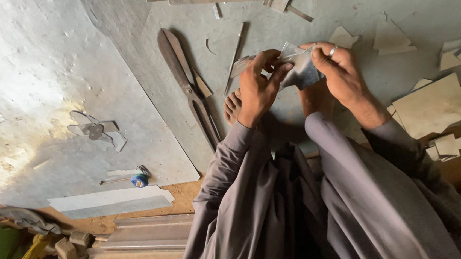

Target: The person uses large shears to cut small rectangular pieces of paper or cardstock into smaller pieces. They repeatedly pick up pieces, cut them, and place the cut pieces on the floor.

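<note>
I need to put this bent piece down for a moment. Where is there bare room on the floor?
The big metal sheet is bare between the tin snips and the small fan-shaped cutout. Right of the right hand, the offcuts crowd the floor.

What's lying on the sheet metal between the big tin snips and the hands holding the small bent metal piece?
In the head view, a thin metal strip lies between the long dark tin snips and the left hand.
</note>
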